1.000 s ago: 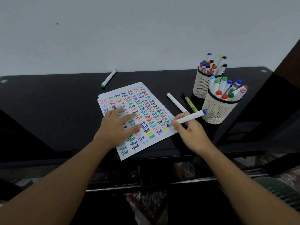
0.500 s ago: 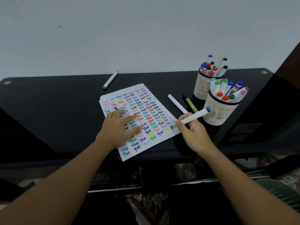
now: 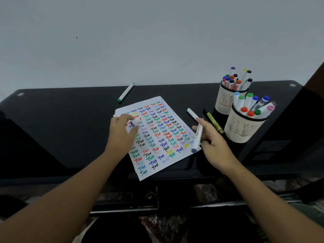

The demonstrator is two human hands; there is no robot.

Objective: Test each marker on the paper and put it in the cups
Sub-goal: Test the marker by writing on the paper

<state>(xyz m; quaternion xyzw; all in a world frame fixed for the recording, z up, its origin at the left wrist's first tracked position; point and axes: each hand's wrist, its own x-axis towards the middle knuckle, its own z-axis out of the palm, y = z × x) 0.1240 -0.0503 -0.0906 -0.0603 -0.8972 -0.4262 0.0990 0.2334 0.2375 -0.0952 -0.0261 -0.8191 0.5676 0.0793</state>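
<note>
The paper [image 3: 158, 161], covered in coloured test words, lies on the black table [image 3: 70, 130]. My left hand [image 3: 121, 135] rests on the paper's left side, its fingers and thumb curled round a small blue cap [image 3: 131, 122]. My right hand [image 3: 215, 144] grips a white marker [image 3: 198, 135] over the paper's right edge. The marker is motion-blurred and points steeply down, with its blue end lowest. Two cream mesh cups stand at the right, the near cup [image 3: 240, 128] and the far cup [image 3: 225, 100], both filled with several markers.
Three loose markers lie on the table: a green-tipped one [image 3: 125, 92] behind the paper, a white one [image 3: 192, 113] and an olive-yellow one [image 3: 215, 123] between the paper and the cups. A grey wall rises behind the table. The table's front edge is near my forearms.
My right hand lifted the marker off the paper and swung it round, so its blue end now points down. My left hand's fingers curled in around the blue cap.
</note>
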